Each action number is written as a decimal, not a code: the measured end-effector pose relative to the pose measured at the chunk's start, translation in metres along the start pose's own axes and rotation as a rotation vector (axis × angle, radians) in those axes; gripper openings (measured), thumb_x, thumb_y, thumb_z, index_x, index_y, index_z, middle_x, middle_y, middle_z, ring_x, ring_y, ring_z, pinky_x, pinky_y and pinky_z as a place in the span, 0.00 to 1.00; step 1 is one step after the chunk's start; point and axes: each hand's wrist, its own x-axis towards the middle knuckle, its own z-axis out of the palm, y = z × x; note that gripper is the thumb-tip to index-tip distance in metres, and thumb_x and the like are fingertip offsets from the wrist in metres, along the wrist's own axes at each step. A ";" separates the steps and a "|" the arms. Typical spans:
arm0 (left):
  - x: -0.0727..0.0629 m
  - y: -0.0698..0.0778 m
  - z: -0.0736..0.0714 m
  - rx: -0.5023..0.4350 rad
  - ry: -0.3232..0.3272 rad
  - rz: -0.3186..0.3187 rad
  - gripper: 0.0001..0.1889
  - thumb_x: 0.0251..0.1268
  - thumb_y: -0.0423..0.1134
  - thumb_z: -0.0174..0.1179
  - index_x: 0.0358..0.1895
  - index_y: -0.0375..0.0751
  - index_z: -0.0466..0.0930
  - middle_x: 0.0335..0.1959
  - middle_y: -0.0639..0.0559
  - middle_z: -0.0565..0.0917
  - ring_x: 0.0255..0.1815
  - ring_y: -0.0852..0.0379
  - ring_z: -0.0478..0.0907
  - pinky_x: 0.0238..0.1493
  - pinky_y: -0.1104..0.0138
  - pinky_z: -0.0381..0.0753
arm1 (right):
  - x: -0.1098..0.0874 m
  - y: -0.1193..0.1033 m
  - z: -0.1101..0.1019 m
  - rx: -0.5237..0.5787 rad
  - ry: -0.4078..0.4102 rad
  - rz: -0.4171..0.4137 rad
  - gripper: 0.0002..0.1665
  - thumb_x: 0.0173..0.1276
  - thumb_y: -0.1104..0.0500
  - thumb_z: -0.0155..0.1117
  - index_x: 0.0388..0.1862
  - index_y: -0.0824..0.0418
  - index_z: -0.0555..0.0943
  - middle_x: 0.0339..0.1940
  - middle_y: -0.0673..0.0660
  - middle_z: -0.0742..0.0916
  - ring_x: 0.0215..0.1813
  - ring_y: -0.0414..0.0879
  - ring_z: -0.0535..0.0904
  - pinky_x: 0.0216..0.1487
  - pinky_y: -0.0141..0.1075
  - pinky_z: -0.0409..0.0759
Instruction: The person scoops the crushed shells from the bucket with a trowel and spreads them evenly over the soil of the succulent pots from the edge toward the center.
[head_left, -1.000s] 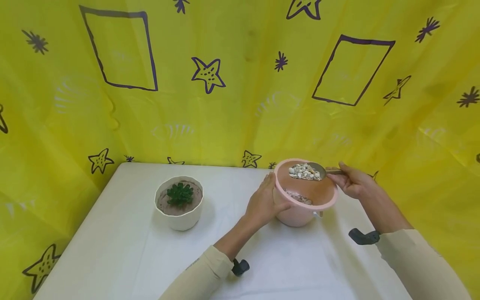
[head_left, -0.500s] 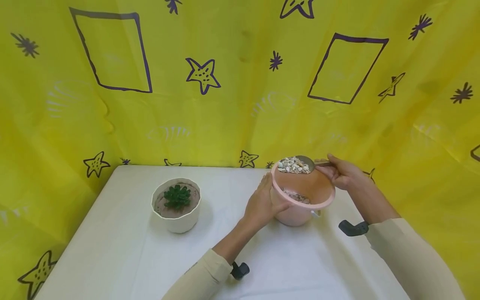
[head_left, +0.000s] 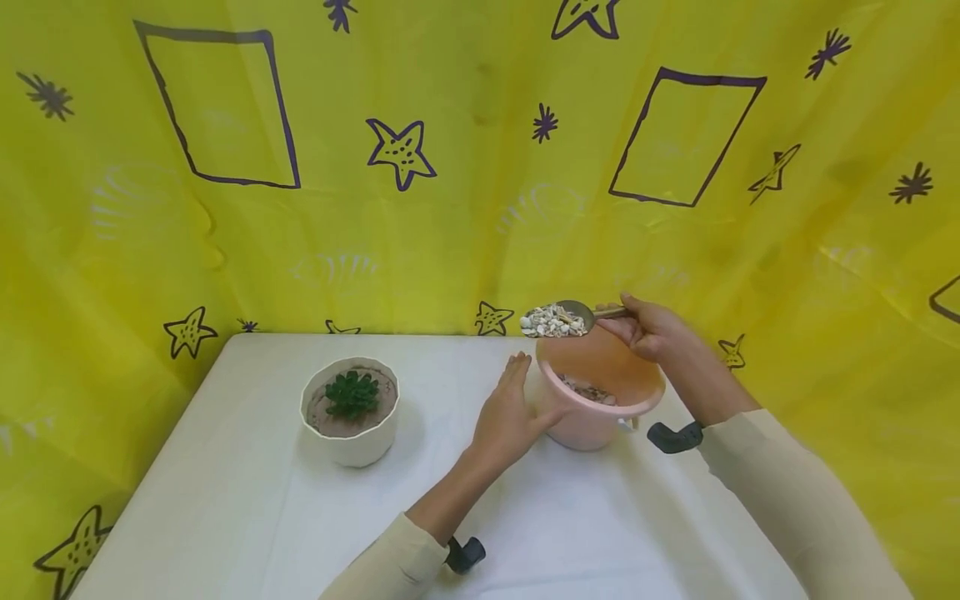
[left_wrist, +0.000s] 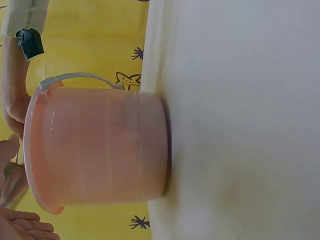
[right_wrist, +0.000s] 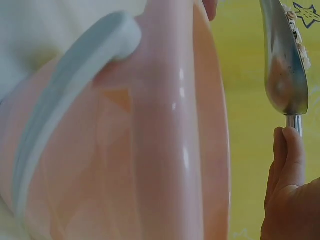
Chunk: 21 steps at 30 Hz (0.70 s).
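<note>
My right hand (head_left: 648, 329) grips the short handle of a metal scoop (head_left: 576, 309) heaped with small whitish shell-like bits (head_left: 552, 322). The scoop is held level above the far left rim of a pink bucket (head_left: 581, 429). More of the bits (head_left: 588, 390) lie inside the bucket, which stands upright on the table. Beside the bucket's left side is my left hand (head_left: 510, 417), fingers extended, and in the left wrist view its fingers (left_wrist: 30, 225) show just off the rim. A pale handle (right_wrist: 65, 95) hangs down the bucket's side in the right wrist view.
A green succulent (head_left: 352, 394) grows in a cream pot (head_left: 358, 448) to the left on the white-covered table (head_left: 247, 500). Yellow curtain (head_left: 450, 242) with purple star drawings hangs right behind the table's far edge.
My right hand has carried the loaded scoop left and up, from over the bucket's opening to its far left rim. My left hand has come slightly away from the bucket.
</note>
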 end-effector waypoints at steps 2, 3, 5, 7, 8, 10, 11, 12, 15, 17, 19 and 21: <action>-0.005 -0.002 -0.004 0.003 0.004 -0.006 0.51 0.65 0.60 0.72 0.81 0.34 0.61 0.82 0.41 0.62 0.83 0.44 0.57 0.76 0.47 0.66 | 0.003 0.004 0.005 -0.013 -0.007 -0.004 0.24 0.84 0.54 0.53 0.36 0.72 0.82 0.35 0.70 0.90 0.36 0.64 0.91 0.56 0.44 0.84; -0.007 -0.004 -0.006 0.001 0.009 -0.002 0.50 0.65 0.59 0.73 0.81 0.34 0.61 0.82 0.40 0.62 0.83 0.43 0.57 0.76 0.46 0.66 | 0.004 0.005 0.007 -0.021 -0.015 -0.005 0.24 0.85 0.54 0.53 0.36 0.72 0.82 0.35 0.70 0.90 0.36 0.64 0.91 0.55 0.44 0.84; -0.012 -0.006 -0.011 -0.009 0.024 0.005 0.50 0.65 0.56 0.73 0.81 0.33 0.60 0.82 0.39 0.62 0.83 0.42 0.57 0.76 0.46 0.66 | 0.006 0.009 0.010 -0.024 -0.034 -0.002 0.25 0.85 0.54 0.52 0.36 0.73 0.82 0.35 0.71 0.90 0.35 0.64 0.91 0.55 0.44 0.85; -0.018 -0.009 -0.015 -0.015 0.043 0.014 0.49 0.65 0.54 0.74 0.81 0.32 0.60 0.82 0.39 0.62 0.83 0.41 0.57 0.76 0.45 0.65 | 0.008 0.012 0.014 -0.032 -0.045 0.001 0.26 0.85 0.54 0.51 0.35 0.74 0.83 0.35 0.71 0.90 0.35 0.64 0.91 0.53 0.45 0.86; -0.021 -0.010 -0.017 -0.020 0.054 0.018 0.49 0.65 0.53 0.74 0.81 0.32 0.60 0.82 0.38 0.62 0.83 0.41 0.57 0.76 0.45 0.65 | 0.009 0.014 0.016 -0.037 -0.049 0.003 0.26 0.85 0.54 0.51 0.35 0.74 0.83 0.35 0.71 0.90 0.35 0.64 0.91 0.52 0.45 0.86; -0.027 -0.011 -0.023 -0.017 0.075 0.018 0.49 0.65 0.52 0.75 0.81 0.32 0.59 0.82 0.38 0.61 0.82 0.41 0.57 0.76 0.45 0.65 | 0.012 0.017 0.021 -0.048 -0.052 0.009 0.26 0.85 0.53 0.51 0.36 0.74 0.82 0.35 0.71 0.90 0.35 0.64 0.91 0.51 0.45 0.87; -0.030 -0.012 -0.025 -0.009 0.088 0.021 0.50 0.65 0.52 0.75 0.81 0.32 0.59 0.82 0.39 0.62 0.82 0.41 0.57 0.76 0.45 0.65 | 0.014 0.019 0.023 -0.055 -0.052 0.010 0.26 0.85 0.53 0.51 0.37 0.74 0.82 0.35 0.71 0.90 0.35 0.64 0.91 0.51 0.45 0.87; -0.034 -0.012 -0.028 -0.003 0.102 0.023 0.50 0.65 0.52 0.75 0.81 0.32 0.59 0.82 0.39 0.62 0.82 0.41 0.58 0.76 0.46 0.65 | 0.015 0.021 0.026 -0.060 -0.058 0.012 0.25 0.86 0.53 0.51 0.38 0.74 0.82 0.35 0.71 0.90 0.35 0.64 0.91 0.52 0.45 0.86; -0.042 -0.010 -0.037 0.012 0.148 0.031 0.50 0.64 0.51 0.76 0.81 0.32 0.60 0.82 0.38 0.63 0.82 0.41 0.59 0.75 0.47 0.66 | 0.019 0.026 0.033 -0.078 -0.072 0.009 0.23 0.86 0.53 0.49 0.42 0.73 0.79 0.36 0.71 0.89 0.35 0.63 0.91 0.54 0.45 0.84; -0.047 -0.010 -0.044 0.019 0.180 0.037 0.50 0.63 0.50 0.77 0.81 0.33 0.60 0.81 0.38 0.63 0.82 0.41 0.59 0.75 0.47 0.67 | 0.021 0.030 0.038 -0.084 -0.094 0.008 0.23 0.87 0.54 0.48 0.43 0.73 0.78 0.35 0.71 0.89 0.34 0.64 0.91 0.54 0.45 0.84; -0.051 -0.010 -0.049 0.020 0.209 0.041 0.50 0.63 0.50 0.77 0.81 0.33 0.60 0.81 0.37 0.64 0.82 0.41 0.59 0.74 0.47 0.67 | 0.024 0.033 0.042 -0.100 -0.106 0.002 0.24 0.87 0.54 0.47 0.43 0.74 0.78 0.35 0.72 0.89 0.34 0.63 0.91 0.53 0.45 0.85; -0.055 -0.011 -0.055 0.024 0.234 0.038 0.50 0.63 0.50 0.77 0.82 0.34 0.60 0.82 0.39 0.63 0.82 0.42 0.58 0.75 0.48 0.66 | 0.027 0.037 0.047 -0.122 -0.118 -0.002 0.26 0.87 0.54 0.45 0.42 0.76 0.79 0.34 0.72 0.89 0.33 0.63 0.91 0.51 0.45 0.87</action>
